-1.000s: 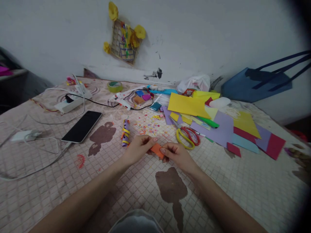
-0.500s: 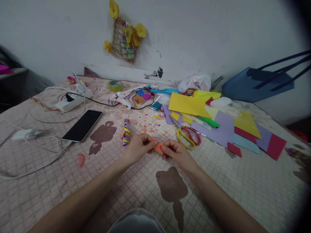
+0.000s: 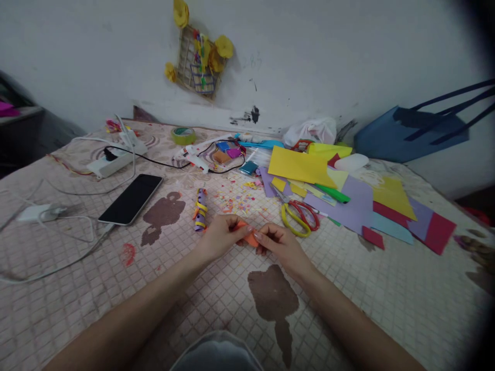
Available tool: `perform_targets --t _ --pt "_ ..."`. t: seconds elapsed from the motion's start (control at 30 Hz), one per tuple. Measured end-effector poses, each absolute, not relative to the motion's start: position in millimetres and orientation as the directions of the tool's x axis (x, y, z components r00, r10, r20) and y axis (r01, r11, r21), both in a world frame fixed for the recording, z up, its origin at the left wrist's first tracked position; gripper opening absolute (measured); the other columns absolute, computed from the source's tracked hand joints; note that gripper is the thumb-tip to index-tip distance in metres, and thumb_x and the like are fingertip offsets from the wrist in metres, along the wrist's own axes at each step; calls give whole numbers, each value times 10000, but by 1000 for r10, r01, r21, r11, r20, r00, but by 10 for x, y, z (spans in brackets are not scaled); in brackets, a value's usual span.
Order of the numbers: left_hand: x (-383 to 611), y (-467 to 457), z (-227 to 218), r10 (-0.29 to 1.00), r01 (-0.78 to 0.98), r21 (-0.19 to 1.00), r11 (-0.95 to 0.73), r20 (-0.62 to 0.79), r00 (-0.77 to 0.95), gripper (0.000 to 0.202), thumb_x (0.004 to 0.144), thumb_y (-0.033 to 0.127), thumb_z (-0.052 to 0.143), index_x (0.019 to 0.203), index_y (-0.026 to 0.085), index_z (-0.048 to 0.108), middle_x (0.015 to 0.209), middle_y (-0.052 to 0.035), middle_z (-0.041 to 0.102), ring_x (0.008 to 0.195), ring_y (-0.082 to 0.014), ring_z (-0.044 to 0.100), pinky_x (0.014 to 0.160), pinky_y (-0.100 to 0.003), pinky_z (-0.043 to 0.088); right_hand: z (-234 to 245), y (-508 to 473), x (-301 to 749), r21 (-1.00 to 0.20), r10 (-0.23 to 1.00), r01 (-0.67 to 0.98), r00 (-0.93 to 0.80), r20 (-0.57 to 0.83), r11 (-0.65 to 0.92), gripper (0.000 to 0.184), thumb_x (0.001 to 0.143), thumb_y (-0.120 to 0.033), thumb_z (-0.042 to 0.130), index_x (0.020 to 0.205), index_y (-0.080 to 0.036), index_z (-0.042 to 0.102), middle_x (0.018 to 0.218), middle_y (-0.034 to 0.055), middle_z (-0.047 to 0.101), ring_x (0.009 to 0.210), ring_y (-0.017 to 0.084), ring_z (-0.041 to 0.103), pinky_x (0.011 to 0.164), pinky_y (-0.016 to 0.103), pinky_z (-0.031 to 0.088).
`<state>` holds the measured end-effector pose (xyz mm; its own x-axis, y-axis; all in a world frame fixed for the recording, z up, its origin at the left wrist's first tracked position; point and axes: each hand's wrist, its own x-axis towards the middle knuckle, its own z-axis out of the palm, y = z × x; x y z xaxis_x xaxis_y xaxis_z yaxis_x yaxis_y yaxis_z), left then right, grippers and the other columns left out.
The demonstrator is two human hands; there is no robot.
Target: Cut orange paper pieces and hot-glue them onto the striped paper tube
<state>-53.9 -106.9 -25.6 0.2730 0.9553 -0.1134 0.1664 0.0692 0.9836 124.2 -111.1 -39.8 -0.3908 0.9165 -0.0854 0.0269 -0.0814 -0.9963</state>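
Observation:
A small piece of orange paper [image 3: 252, 240] is pinched between both hands, low over the tabletop. My left hand [image 3: 221, 236] grips its left part, thumb on top. Fingers closed, my right hand [image 3: 281, 244] holds the right end with thumb and forefinger. Both thumbs press close together on the paper, and the fingers beneath are partly hidden. Just left of my left hand stands or lies a purple roll [image 3: 200, 210] with dark dots and a yellow strip wound round it. To the right of my right hand are yellow-handled scissors [image 3: 294, 220] and red-handled scissors [image 3: 308, 215].
Coloured paper sheets [image 3: 353, 203] spread over the right side, with a blue bag [image 3: 413, 135] behind. Paper scraps [image 3: 242, 198] litter the middle. At left lie a phone [image 3: 131, 200], a power strip [image 3: 116, 161] and cables. A glue gun [image 3: 196, 158] and green tape [image 3: 183, 135] sit at the back.
The thumbs have drawn closer together on the orange paper, and its visible shape has altered slightly. Both hands stay in nearly the same place.

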Motion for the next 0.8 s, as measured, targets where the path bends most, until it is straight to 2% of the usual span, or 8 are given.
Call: perform_targets --t 0.2,0.53,0.7,0.8 --pt "-540 -1072 -256 953 157 984 80 -122 278 222 731 316 624 716 95 618 598 -25 613 532 -103 549 522 -215 449 -432 -1102 1239 -990 885 7 -448 -126 -138 219 781 -369 646 724 -168 581 568 -24 592 506 85 515 517 222 413" --pt "-511 -1076 -239 949 118 988 103 -133 286 242 694 331 667 674 97 610 580 -16 606 500 -87 528 496 -198 432 -403 -1115 1230 -991 906 11 -406 -123 -130 244 753 -362 672 660 -172 549 528 -37 559 484 82 493 498 224 393" --pt "-527 -1070 -288 943 141 987 72 -113 312 213 723 310 639 697 99 625 579 -10 598 519 -90 531 508 -196 430 -399 -1107 1245 -989 872 40 -469 -142 -140 248 782 -401 629 717 -173 557 596 -25 573 520 88 508 518 228 411" --pt "-543 -1061 -310 921 150 985 84 -134 365 265 760 347 598 663 100 620 565 -14 589 509 -91 529 514 -201 434 -382 -1112 1250 -993 868 34 -484 -114 -111 246 780 -392 633 701 -178 542 612 -31 552 530 84 492 520 225 406"
